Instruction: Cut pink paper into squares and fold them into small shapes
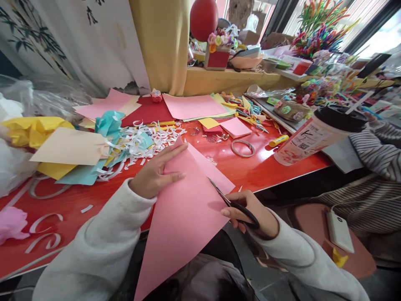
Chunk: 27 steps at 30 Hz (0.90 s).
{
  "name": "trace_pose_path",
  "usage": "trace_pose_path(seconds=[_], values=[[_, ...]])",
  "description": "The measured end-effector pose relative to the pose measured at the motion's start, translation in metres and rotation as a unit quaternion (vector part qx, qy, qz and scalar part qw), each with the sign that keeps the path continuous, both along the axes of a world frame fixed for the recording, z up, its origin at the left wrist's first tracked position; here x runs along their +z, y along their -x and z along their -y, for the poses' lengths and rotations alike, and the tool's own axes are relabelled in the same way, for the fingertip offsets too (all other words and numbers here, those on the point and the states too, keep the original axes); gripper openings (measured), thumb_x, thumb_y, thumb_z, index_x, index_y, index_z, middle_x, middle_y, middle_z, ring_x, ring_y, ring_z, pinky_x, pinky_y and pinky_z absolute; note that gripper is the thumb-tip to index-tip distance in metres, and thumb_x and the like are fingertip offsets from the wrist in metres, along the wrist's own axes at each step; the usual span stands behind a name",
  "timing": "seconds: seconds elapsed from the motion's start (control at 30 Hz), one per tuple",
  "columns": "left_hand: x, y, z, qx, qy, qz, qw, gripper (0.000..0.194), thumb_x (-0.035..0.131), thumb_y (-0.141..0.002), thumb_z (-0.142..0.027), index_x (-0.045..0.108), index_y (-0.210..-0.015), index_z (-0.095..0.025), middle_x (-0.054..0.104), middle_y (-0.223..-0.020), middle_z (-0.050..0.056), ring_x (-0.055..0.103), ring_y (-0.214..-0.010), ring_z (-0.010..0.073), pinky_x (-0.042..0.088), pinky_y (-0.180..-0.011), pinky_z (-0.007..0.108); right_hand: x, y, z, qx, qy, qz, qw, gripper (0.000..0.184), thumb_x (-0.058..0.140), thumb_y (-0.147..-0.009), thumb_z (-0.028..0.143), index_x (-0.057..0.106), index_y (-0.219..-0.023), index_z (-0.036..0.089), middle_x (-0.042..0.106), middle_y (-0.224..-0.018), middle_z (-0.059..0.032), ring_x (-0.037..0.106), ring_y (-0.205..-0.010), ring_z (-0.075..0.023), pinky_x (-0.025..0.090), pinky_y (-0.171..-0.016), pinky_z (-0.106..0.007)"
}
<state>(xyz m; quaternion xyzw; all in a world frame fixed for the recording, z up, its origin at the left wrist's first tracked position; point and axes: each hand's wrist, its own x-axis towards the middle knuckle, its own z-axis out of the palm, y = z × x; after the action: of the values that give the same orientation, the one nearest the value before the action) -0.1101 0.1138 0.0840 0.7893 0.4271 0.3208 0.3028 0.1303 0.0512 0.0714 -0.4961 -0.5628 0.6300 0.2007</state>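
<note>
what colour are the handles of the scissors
Black: the scissor handles show best in the head view, the only one here.

Yellow curtain (161, 46), glossy red table (242, 169), bright window (380, 38), grey floor (266, 278).

Large pink paper sheet (184, 217): near-left tip cut off. I cannot read the small print (313, 130) on the black-lidded, pale-pink cup (290, 151), right. Striped-sleeved person (376, 146) cropped, right edge.

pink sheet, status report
Left hand on pink sheet. Right hand holding scissors at the sheet. White shreds beyond left hand; nothing seen blocking scissors.
</note>
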Motion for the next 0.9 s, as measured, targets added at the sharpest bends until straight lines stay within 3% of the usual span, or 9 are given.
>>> trace_pose_path(seconds=[0.43,0.6,0.9], values=[[-0.004,0.0,0.001,-0.004,0.0,-0.003,1.0,0.063,0.058,-0.071,-0.042,0.035,-0.128,-0.025,0.035,-0.136,-0.001,0.019,-0.129,0.0223,0.016,-0.108,0.036,-0.003,0.003,-0.009,0.018,-0.06,0.0,0.998,0.035,0.064,-0.064,0.044,0.049,-0.056,0.014,0.036,-0.038,0.0078,0.035,-0.031,-0.0034,0.019,-0.031,-0.017],[-0.005,0.001,0.0,-0.014,-0.012,-0.004,1.0,0.064,0.057,-0.071,-0.041,0.034,-0.129,-0.027,0.035,-0.136,0.001,0.023,-0.128,0.0234,0.01,-0.108,0.04,-0.006,0.004,-0.007,0.013,-0.051,0.006,0.999,0.035,0.065,-0.062,0.046,0.053,-0.06,0.013,0.036,-0.041,0.0079,0.037,-0.031,-0.0033,0.021,-0.03,-0.016],[-0.004,-0.002,0.001,-0.013,0.003,0.001,1.0,0.064,0.059,-0.07,-0.043,0.037,-0.128,-0.026,0.037,-0.135,0.002,0.025,-0.128,0.0231,0.013,-0.108,0.04,-0.011,0.006,-0.006,-0.008,-0.04,-0.014,0.999,0.037,0.066,-0.06,0.047,0.052,-0.059,0.013,0.035,-0.042,0.0079,0.036,-0.03,-0.0032,0.021,-0.028,-0.016]])
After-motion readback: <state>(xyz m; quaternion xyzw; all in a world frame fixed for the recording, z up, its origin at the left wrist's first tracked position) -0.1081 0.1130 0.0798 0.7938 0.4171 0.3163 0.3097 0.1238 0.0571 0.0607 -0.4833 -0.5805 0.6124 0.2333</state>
